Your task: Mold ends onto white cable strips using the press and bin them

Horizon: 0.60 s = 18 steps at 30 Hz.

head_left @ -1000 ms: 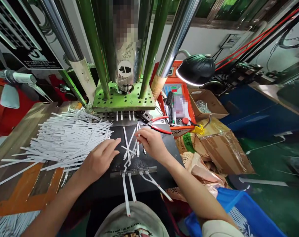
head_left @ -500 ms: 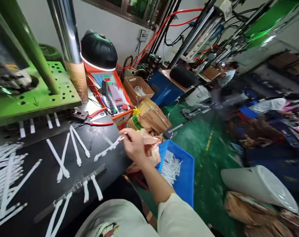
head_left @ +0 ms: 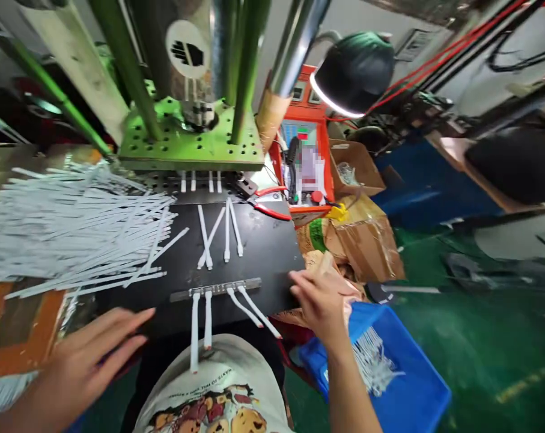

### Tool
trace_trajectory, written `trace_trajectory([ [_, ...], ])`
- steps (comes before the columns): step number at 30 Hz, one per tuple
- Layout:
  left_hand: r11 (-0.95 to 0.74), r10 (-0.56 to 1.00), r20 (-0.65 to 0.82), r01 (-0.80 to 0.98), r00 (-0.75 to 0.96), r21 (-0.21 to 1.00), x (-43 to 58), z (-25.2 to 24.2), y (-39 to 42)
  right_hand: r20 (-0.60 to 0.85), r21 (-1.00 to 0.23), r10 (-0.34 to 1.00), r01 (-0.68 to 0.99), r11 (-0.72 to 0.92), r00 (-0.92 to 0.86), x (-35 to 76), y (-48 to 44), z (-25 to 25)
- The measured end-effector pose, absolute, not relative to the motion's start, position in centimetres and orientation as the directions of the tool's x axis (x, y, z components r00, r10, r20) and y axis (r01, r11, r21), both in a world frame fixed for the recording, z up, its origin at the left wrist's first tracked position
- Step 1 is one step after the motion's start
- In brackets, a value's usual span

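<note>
My left hand (head_left: 98,352) is at the table's lower left, fingers stretched out and holding nothing. My right hand (head_left: 319,300) is beyond the right edge of the black table (head_left: 272,252), fingers apart, with nothing visible in them. Between the hands, a narrow metal bar (head_left: 218,288) lies near the front edge. Several short white flat cables (head_left: 194,331) run from it toward my shirt. Farther back lie a few loose white cables with plug-like ends (head_left: 228,231), two of them crossed. A large pile of white strips (head_left: 74,225) covers the left side.
A green press plate (head_left: 191,147) stands at the back, with white cable ends poking out beneath. Red-handled pliers (head_left: 272,210) lie beside an orange control box (head_left: 326,174) and black lamp (head_left: 357,72). A blue bin (head_left: 416,373) with white pieces stands right, near cardboard boxes (head_left: 366,240).
The white knobbly strip that was in my right hand is no longer in view, and its fingers have opened. My left hand has come into view. The view has swung left.
</note>
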<state>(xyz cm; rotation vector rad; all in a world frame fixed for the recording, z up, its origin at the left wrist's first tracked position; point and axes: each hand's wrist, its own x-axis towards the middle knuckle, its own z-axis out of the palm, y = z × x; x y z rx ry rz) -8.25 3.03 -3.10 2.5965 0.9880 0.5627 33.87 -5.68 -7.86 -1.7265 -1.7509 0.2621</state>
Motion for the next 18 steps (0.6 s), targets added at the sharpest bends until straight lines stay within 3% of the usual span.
trace_trajectory([
  [3, -0.743, 0.634, 0.356, 0.413, 0.687, 0.527, -3.1, -3.7, 3.1, 0.399, -0.670, 0.894, 0.601, 0.437, -0.205, 27.6, -2.8, -6.8],
  [7, -0.764, 0.625, 0.546, 0.297, 0.558, 0.572, 1.4, -5.2, 3.7, 0.507, -0.718, 0.845, 0.458, 0.523, -0.171, 23.6, -1.3, -6.6],
  [10, -0.668, 0.715, 0.515, 0.246, 0.473, 0.702, 2.3, -5.1, 4.3, 0.460, -0.807, 0.887, 0.395, 0.439, -0.047, 24.1, -0.1, -5.9],
  [13, -0.515, 0.826, 0.360, 0.320, 0.434, 0.795, 3.5, -4.0, 5.9, 0.231, -0.866, 0.973, 0.460, 0.197, 0.017, 26.1, 2.7, -5.1],
  [15, -0.447, 0.864, 0.193, 0.529, 0.466, 0.722, 4.8, -3.5, 7.8, 0.055, -0.837, 0.998, 0.546, 0.036, 0.019, 27.7, 5.4, -5.1],
  [18, -0.421, 0.881, 0.047, 0.732, 0.472, 0.536, 6.2, -3.4, 10.9, -0.070, -0.710, 0.998, 0.702, -0.053, 0.004, 29.4, 9.1, -5.5],
])
